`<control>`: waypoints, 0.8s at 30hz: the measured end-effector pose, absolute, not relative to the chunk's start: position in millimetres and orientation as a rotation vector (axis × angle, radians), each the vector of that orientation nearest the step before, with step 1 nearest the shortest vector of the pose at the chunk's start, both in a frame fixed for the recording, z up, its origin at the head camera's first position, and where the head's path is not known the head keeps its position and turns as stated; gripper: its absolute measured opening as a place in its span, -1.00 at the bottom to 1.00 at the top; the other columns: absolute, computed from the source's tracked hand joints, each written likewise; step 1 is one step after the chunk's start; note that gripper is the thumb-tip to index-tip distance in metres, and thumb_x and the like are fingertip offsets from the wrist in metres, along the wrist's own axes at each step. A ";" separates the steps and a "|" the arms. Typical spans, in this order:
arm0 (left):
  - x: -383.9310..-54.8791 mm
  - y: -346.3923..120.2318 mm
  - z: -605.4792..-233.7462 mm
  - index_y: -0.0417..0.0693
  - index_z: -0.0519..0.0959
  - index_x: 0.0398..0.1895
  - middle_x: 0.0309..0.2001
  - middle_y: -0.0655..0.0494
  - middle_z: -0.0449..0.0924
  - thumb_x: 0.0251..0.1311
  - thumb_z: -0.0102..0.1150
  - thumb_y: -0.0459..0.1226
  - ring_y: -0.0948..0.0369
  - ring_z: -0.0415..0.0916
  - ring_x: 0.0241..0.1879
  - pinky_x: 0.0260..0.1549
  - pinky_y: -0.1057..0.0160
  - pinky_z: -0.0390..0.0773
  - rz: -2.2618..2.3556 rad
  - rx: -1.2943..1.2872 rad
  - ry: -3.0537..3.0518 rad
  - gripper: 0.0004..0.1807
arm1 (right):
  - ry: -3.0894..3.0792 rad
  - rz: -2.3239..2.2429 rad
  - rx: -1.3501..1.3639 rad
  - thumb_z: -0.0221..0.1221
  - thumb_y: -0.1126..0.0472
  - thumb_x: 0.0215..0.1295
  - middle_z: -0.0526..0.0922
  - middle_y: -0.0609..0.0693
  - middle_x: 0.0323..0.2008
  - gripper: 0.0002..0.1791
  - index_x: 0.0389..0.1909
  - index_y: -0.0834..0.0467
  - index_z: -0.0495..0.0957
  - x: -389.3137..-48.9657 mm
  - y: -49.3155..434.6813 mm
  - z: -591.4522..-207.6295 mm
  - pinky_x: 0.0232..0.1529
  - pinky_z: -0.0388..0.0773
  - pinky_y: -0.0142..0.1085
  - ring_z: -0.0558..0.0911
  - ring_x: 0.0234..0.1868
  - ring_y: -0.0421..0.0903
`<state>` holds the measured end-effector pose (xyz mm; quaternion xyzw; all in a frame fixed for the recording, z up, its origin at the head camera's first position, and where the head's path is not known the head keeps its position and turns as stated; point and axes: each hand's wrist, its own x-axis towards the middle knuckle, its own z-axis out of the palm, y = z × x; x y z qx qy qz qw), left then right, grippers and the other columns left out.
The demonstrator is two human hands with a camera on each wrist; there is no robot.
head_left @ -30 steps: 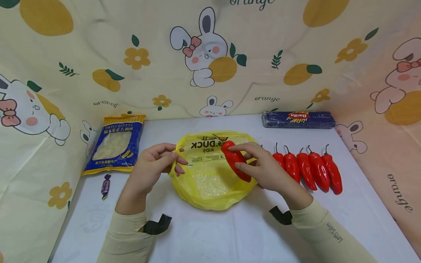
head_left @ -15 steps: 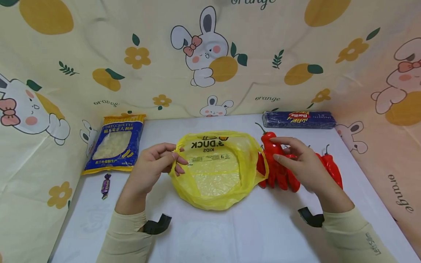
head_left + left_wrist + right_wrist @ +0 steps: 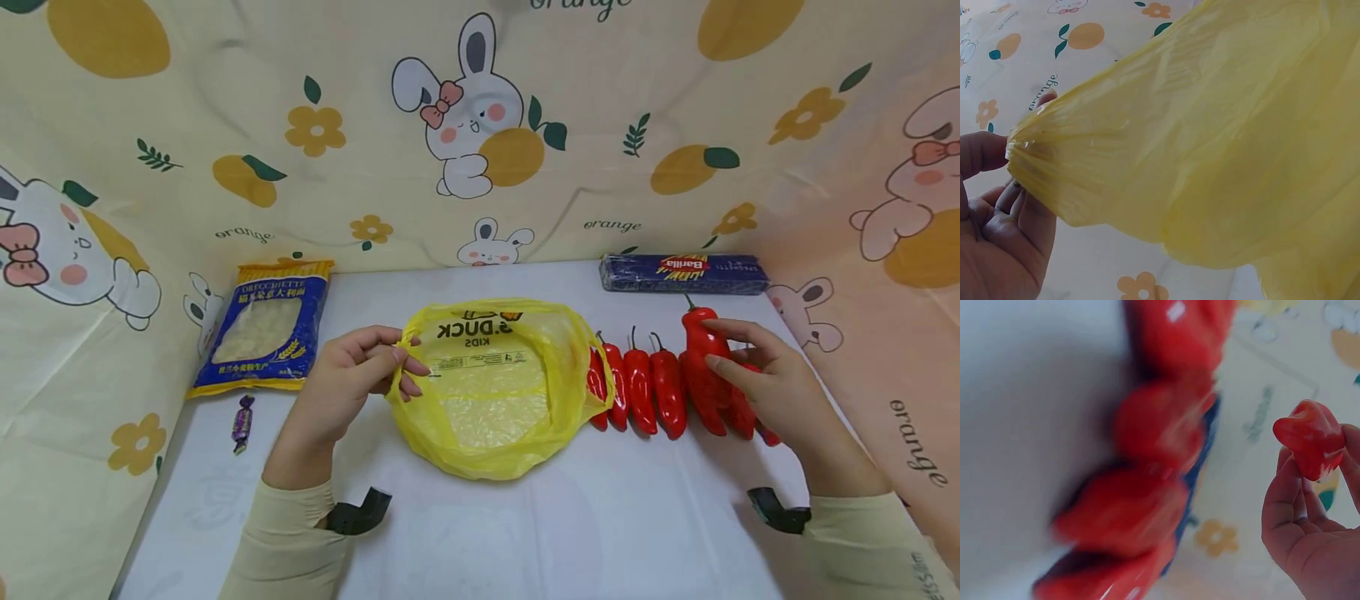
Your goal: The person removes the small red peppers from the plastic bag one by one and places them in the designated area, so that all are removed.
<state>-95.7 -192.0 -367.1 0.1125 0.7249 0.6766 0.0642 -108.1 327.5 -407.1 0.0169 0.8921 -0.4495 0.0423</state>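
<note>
Between thumb and fingers, my left hand (image 3: 356, 379) pinches the gathered rim of a yellow plastic bag (image 3: 487, 462). The bag stands with its mouth spread wide and printed letters showing through, and its taut film fills most of the left wrist view. My right hand (image 3: 772, 383) grips a red chili pepper (image 3: 703, 358) by its side, stem pointing up, above the right end of a row of red chili peppers (image 3: 667, 396). In the right wrist view the held pepper is seen end-on, apart from the blurred row. The bag's right edge partly covers the leftmost pepper.
A blue and yellow pasta packet (image 3: 262, 325) lies at the back left, with a purple wrapped candy (image 3: 242, 423) in front of it. A dark blue Barilla spaghetti pack (image 3: 682, 274) lies at the back right. A printed cloth (image 3: 562, 83) surrounds the white table (image 3: 480, 533).
From over the bag's mouth, my right hand has carried the chili pepper to the right, over the row's far end. The left hand and bag have hardly moved.
</note>
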 end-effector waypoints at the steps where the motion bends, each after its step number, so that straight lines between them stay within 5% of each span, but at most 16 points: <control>1: -95.7 -192.0 -367.1 -0.49 0.58 0.15 -0.17 -0.27 0.78 0.62 0.10 -0.39 0.02 0.79 -0.35 -0.25 0.15 0.77 2.043 0.338 2.187 -0.73 | 2.734 -1.361 0.070 0.19 0.04 0.68 0.33 0.38 0.49 -0.37 0.68 -0.12 0.33 -108.1 334.6 -409.8 -0.29 0.75 -0.22 0.43 0.26 0.30; 8: -96.1 -192.6 -367.7 -0.47 0.58 0.13 -0.17 -0.27 0.78 0.62 0.09 -0.40 0.02 0.79 -0.35 -0.25 0.15 0.76 2.039 0.333 2.187 -0.75 | 2.756 -1.289 0.222 0.15 0.05 0.70 0.19 0.49 0.56 -0.32 0.73 -0.08 0.23 -106.0 376.8 -422.3 -0.31 0.70 -0.31 0.33 0.33 0.48; 14: -96.6 -193.1 -367.6 -0.49 0.56 0.14 -0.17 -0.27 0.78 0.62 0.08 -0.40 0.02 0.79 -0.34 -0.25 0.16 0.76 2.032 0.340 2.194 -0.74 | 2.814 -1.301 0.310 0.13 0.12 0.70 0.16 0.54 0.54 -0.31 0.74 -0.06 0.20 -101.5 403.1 -431.3 -0.35 0.67 -0.40 0.39 0.19 0.29; 19: -96.8 -193.6 -367.3 -0.48 0.58 0.14 -0.17 -0.27 0.78 0.62 0.08 -0.40 0.02 0.79 -0.34 -0.25 0.15 0.77 2.029 0.345 2.198 -0.74 | 2.798 -1.290 0.367 0.12 0.11 0.71 0.09 0.56 0.57 -0.26 0.77 -0.02 0.10 -99.2 420.2 -438.3 -0.38 0.63 -0.44 0.22 0.36 0.64; 24: -97.2 -193.9 -367.9 -0.47 0.57 0.13 -0.17 -0.27 0.78 0.62 0.07 -0.40 0.01 0.79 -0.34 -0.25 0.14 0.77 2.030 0.358 2.197 -0.75 | 2.760 -1.265 0.351 0.12 0.16 0.70 0.08 0.61 0.54 -0.26 0.74 0.18 0.08 -101.3 437.7 -451.0 -0.37 0.66 -0.38 0.17 0.37 0.69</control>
